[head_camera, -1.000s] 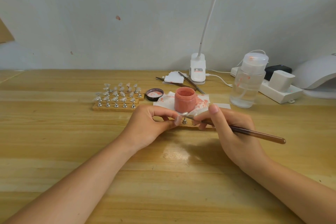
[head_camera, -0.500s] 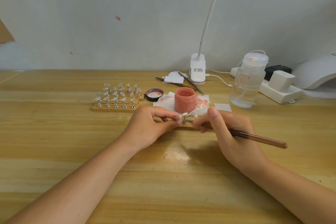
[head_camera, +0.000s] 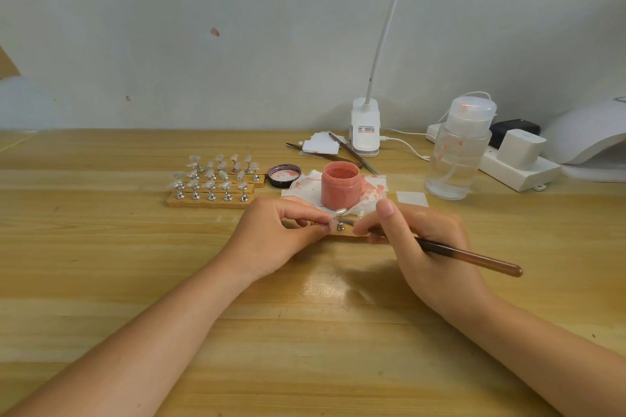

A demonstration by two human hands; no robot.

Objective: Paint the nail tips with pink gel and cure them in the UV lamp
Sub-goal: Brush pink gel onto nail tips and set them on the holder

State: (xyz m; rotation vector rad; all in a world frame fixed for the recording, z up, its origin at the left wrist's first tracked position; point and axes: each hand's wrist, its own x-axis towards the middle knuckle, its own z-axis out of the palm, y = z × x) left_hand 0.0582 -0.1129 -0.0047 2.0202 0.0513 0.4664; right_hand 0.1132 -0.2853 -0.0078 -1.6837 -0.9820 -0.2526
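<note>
In front of the pink gel jar [head_camera: 339,184], a nail tip [head_camera: 333,222] was pinched by the left hand [head_camera: 274,237] and painted with the brush [head_camera: 467,257] gripped by the right hand [head_camera: 420,247]; the racked tips [head_camera: 213,179] appeared unpainted, and curing was judged still ahead.

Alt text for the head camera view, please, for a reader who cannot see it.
Over a wooden table, the right hand holds a brown-handled brush to a small clear nail tip on a metal stand, steadied by the left hand. Behind stand an open pink gel jar and wooden racks of clear nail tips.
</note>
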